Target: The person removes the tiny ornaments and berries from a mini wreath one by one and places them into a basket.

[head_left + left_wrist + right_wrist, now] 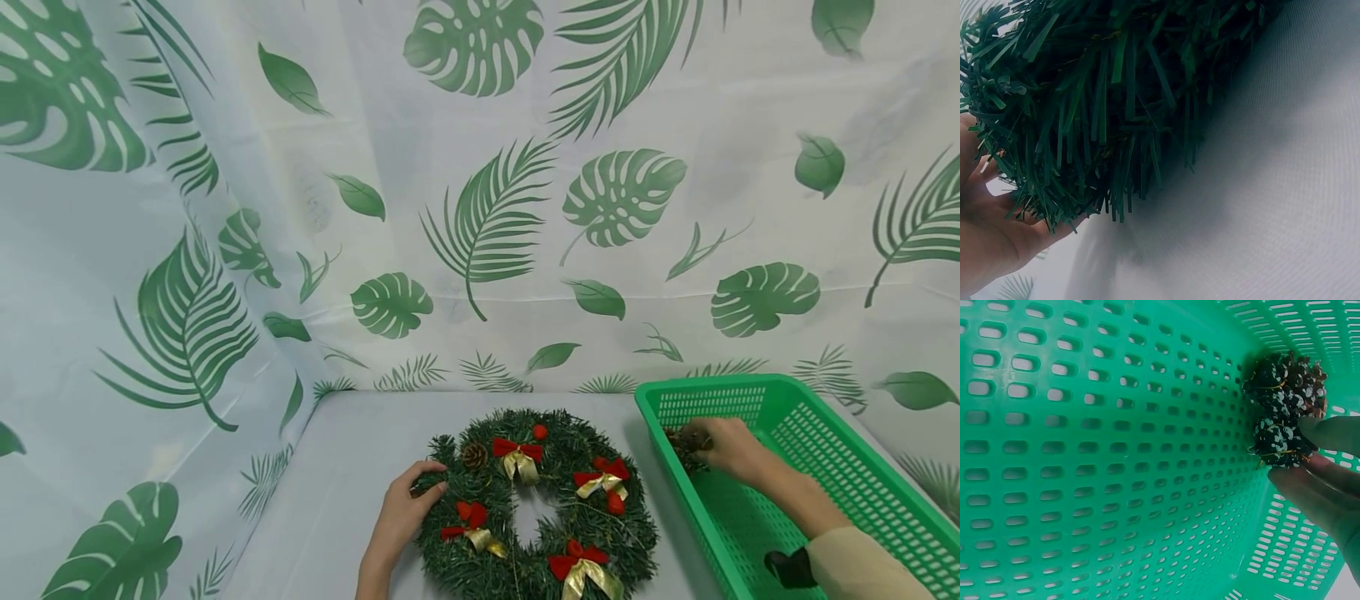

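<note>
A green wreath (570, 457) lies on the white-covered table, trimmed with red-and-gold bows (517, 458), red balls and a brown pine cone (473, 455). My left hand (397, 517) holds the wreath's left edge, thumb and fingers around the greenery; some fingertips are hidden in the needles in the left wrist view. Inside the green basket (686, 500), my right hand (731, 454) pinches a dark, white-tipped pine cone (1277, 440) between thumb and fingers. More pine cones (1288, 381) sit right beside it in the basket's corner.
The basket stands to the right of the wreath, its perforated walls rising around my right hand. A black strap (791, 569) shows at my right wrist. Behind the table hangs a white curtain (510, 342) printed with green leaves.
</note>
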Demonstrator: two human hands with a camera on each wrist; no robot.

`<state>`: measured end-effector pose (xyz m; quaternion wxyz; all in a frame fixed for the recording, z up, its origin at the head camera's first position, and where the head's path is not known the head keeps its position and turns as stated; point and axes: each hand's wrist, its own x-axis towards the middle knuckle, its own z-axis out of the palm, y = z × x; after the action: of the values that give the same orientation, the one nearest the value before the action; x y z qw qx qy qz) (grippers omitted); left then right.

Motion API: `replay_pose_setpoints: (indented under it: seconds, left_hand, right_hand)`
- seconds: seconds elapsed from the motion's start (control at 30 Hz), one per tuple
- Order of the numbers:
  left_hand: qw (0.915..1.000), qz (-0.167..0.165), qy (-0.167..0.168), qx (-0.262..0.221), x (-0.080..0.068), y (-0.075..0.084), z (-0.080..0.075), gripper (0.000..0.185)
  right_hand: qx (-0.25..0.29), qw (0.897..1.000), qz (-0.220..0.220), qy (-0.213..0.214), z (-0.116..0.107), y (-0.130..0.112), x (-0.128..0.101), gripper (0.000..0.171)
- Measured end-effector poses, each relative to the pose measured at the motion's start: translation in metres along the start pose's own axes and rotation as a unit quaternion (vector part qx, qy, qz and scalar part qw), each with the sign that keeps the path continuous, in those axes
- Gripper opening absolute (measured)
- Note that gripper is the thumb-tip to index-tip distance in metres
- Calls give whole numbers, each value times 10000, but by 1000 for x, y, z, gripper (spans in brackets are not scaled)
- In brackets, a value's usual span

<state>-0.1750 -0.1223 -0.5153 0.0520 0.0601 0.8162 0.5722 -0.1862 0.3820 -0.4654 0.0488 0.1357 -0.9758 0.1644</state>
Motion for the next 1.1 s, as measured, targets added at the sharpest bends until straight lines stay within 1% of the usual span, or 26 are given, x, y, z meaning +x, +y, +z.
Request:
replay_pose_setpoints:
  seconds: [0.4,0.53,0.73,0.9,1.1]
  left_hand:
    - [10000,-21,-38,36,-1,2,-1,31]
    - [10000,-11,-59,21,-1,2,-1,31]
    - [10000,-20,-71,19,-1,3,-1,31]
    - [9999,-51,-96,-10,-1,4,-1,31]
    - [10000,-50,-59,-53,-2,3,-1,31]
  right_hand:
    - [-85,9999,-62,92,-1,-2,-2,27]
    - [-46,10000,-30,61,-3,-2,-2,29]
    - [90,9999,-39,66,-6,-4,-3,26]
    - [65,9993,-264,263,-11,-10,-2,25]
    - [57,9977,-514,436,-19,-24,3,23]
